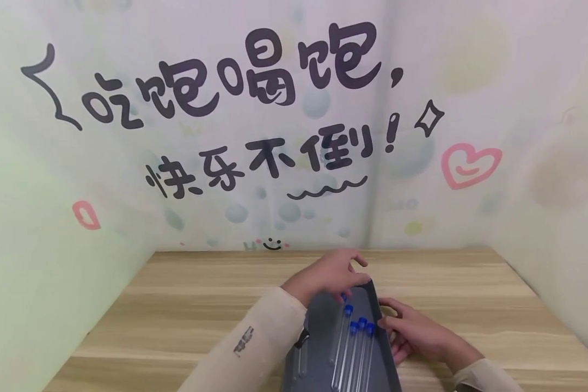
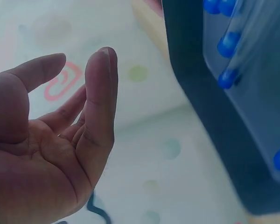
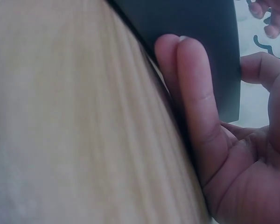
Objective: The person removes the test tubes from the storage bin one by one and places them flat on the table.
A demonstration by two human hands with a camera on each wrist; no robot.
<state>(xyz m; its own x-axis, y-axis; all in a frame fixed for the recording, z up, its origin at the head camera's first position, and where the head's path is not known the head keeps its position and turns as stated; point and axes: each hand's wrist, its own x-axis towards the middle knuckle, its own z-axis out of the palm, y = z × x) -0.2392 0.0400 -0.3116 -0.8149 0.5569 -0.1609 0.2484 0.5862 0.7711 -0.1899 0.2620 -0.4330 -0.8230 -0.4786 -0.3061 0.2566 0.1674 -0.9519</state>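
A dark grey tray (image 1: 318, 326) lies lengthwise on the table at the lower middle of the head view. Inside it are several clear test tubes (image 1: 340, 345) with blue caps (image 1: 348, 310). My left hand (image 1: 335, 272) hangs over the tray's far end in the head view; in the left wrist view its thumb and fingers stand apart, holding nothing. At the tray's right side, my right hand (image 1: 414, 332) has its thumb on the rim and its fingers against the outer wall, as the right wrist view shows. My left forearm hides part of the tray's left side.
Beneath the tray is a wood-grain table (image 1: 196, 316), with its surface running out to both sides. A pale printed wall hanging (image 1: 274, 218) with dark lettering stands along the table's back edge. Pale side walls (image 1: 44, 283) flank the table.
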